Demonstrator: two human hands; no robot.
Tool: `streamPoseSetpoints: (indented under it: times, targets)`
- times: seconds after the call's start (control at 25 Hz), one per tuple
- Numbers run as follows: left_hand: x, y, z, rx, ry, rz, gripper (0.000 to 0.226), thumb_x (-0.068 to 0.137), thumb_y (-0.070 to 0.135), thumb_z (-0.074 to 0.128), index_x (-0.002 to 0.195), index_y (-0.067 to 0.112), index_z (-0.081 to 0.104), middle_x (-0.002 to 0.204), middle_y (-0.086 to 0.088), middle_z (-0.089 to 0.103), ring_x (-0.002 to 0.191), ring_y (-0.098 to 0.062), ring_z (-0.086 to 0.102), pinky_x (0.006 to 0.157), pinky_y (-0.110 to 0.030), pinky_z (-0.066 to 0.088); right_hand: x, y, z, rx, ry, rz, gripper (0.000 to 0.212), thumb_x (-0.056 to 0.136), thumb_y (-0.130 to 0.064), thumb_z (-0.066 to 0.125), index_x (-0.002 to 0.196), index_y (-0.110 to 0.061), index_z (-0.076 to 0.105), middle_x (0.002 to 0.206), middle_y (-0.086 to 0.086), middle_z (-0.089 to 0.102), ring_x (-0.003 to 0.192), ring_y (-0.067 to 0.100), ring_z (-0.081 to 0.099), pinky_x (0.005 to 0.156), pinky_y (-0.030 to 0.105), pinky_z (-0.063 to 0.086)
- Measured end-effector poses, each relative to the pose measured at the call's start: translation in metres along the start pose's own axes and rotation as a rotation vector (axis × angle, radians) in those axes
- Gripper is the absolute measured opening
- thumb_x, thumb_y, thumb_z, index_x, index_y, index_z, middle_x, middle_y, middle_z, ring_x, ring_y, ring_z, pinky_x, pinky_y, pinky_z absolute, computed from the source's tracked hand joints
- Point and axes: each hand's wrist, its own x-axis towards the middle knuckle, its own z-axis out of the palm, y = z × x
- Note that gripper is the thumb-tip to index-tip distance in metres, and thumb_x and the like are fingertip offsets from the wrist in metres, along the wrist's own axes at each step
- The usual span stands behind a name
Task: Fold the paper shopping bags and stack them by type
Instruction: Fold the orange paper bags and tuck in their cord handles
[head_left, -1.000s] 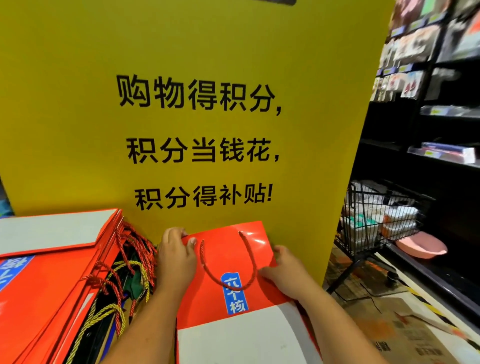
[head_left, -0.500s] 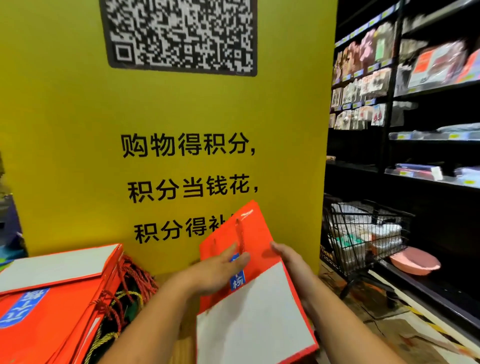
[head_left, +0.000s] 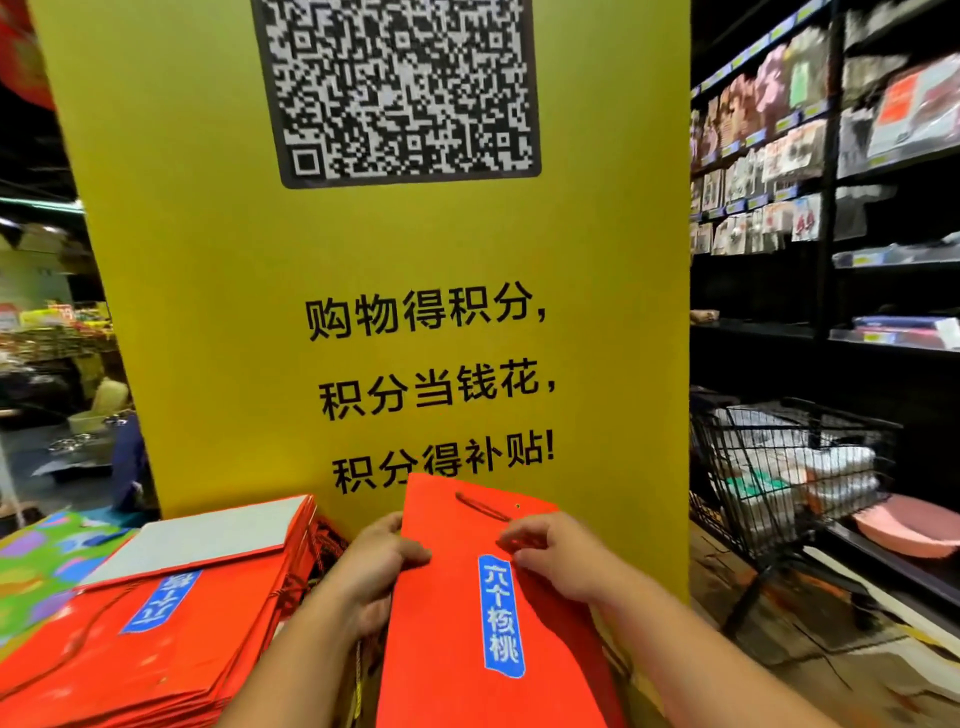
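Head view: a person holds a red paper bag (head_left: 457, 649) upright in front of the chest, its front face turned to the camera and its top edge tilted a little to the left. A blue label (head_left: 501, 616) with white characters runs down the face, and a dark cord handle (head_left: 483, 510) lies flat near the top.

The left hand (head_left: 376, 564) grips the bag's left edge. Its thumb lies across the front face and its fingers wrap behind the paper, out of sight. The left forearm rises from the bottom of the frame, angled in towards the centre.

The right hand (head_left: 558, 556) comes in from the lower right with the wrist bent. Its fingers are curled, and fingertips and thumb meet on the front face just beside the cord's lower end, pinching the bag there. Whether cord or paper lies between them cannot be told. Below this hand the bag's darker side panel shows.

To the left, a stack of flat red bags (head_left: 156, 654) lies on the surface, touching a yellow sign (head_left: 234, 338) that stands behind. The sign carries a QR code (head_left: 395, 88) and black text. On the right stand dark store shelves (head_left: 831, 171), a black wire cart (head_left: 779, 467) and a pink basin (head_left: 909, 530).
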Motion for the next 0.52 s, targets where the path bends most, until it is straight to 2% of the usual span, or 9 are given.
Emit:
streamPoseSetpoints:
  times: [0.08,0.12,0.16,0.2,0.24,0.28,0.36,0.44,0.52]
  targets:
    - [0.014,-0.033,-0.019,0.173,0.117,-0.041,0.059,0.060,-0.012,0.057,0.119,-0.009,0.055,0.090,-0.033,0.067,0.070,-0.036,0.065,0.068,-0.044,0.052,-0.005,0.034,0.016,-0.294,0.119,0.072,0.044,0.087,-0.025,0.067,0.131,-0.029,0.060,0.133,-0.008,0.057,0.124,0.015,0.049,0.107,0.026,0.036]
    - [0.017,-0.042,-0.024,0.335,0.205,-0.041,0.064,0.059,-0.010,0.058,0.122,-0.005,0.055,0.087,-0.027,0.068,0.071,-0.033,0.065,0.067,-0.040,0.052,-0.009,0.049,0.025,-0.370,0.148,0.133,0.046,0.088,-0.032,0.064,0.133,-0.029,0.056,0.137,-0.006,0.053,0.126,0.020,0.046,0.107,0.029,0.034]
    - [0.020,-0.050,-0.027,0.520,0.277,-0.027,0.069,0.063,-0.008,0.058,0.131,0.003,0.051,0.096,-0.020,0.068,0.080,-0.033,0.066,0.070,-0.038,0.053,-0.012,0.060,0.033,-0.427,0.155,0.198,0.043,0.090,-0.037,0.059,0.131,-0.028,0.055,0.136,-0.003,0.053,0.125,0.023,0.046,0.105,0.032,0.036]
    - [0.026,-0.058,-0.031,0.758,0.345,-0.006,0.074,0.070,-0.004,0.056,0.141,0.014,0.044,0.116,-0.016,0.063,0.099,-0.034,0.063,0.082,-0.039,0.053,-0.016,0.066,0.040,-0.481,0.147,0.249,0.038,0.092,-0.041,0.054,0.126,-0.025,0.058,0.131,0.000,0.056,0.122,0.025,0.049,0.102,0.034,0.039]
    - [0.028,-0.061,-0.031,1.003,0.394,0.021,0.075,0.076,0.003,0.055,0.146,0.024,0.037,0.136,-0.013,0.051,0.120,-0.034,0.052,0.096,-0.041,0.047,-0.019,0.068,0.047,-0.526,0.144,0.267,0.034,0.094,-0.043,0.050,0.120,-0.024,0.060,0.125,0.001,0.059,0.118,0.025,0.051,0.098,0.036,0.042]
    - [0.033,-0.063,-0.027,1.206,0.411,0.091,0.072,0.080,0.010,0.055,0.147,0.031,0.037,0.147,-0.007,0.041,0.131,-0.033,0.041,0.105,-0.042,0.040,-0.020,0.070,0.052,-0.551,0.159,0.252,0.031,0.095,-0.042,0.048,0.115,-0.023,0.062,0.121,0.000,0.061,0.116,0.025,0.053,0.094,0.037,0.043]
    - [0.048,-0.061,-0.012,1.370,0.303,0.260,0.060,0.083,0.028,0.059,0.140,0.037,0.046,0.147,0.002,0.044,0.133,-0.027,0.037,0.108,-0.039,0.036,-0.021,0.070,0.057,-0.519,0.205,0.162,0.022,0.098,-0.038,0.048,0.107,-0.024,0.062,0.113,-0.002,0.062,0.111,0.023,0.055,0.088,0.037,0.043]
    - [0.066,-0.062,0.015,1.476,0.086,0.371,0.050,0.087,0.047,0.061,0.136,0.038,0.053,0.143,0.007,0.048,0.133,-0.023,0.037,0.107,-0.036,0.035,-0.020,0.072,0.057,-0.454,0.233,0.076,0.017,0.099,-0.039,0.047,0.103,-0.028,0.059,0.105,-0.005,0.063,0.104,0.022,0.056,0.083,0.039,0.043]
    - [0.079,-0.072,0.039,1.569,-0.060,0.444,0.045,0.087,0.055,0.060,0.128,0.037,0.059,0.138,0.011,0.051,0.133,-0.017,0.036,0.103,-0.037,0.032,-0.019,0.075,0.056,-0.381,0.224,0.038,0.014,0.098,-0.040,0.047,0.099,-0.027,0.055,0.100,-0.005,0.065,0.099,0.021,0.057,0.079,0.040,0.043]
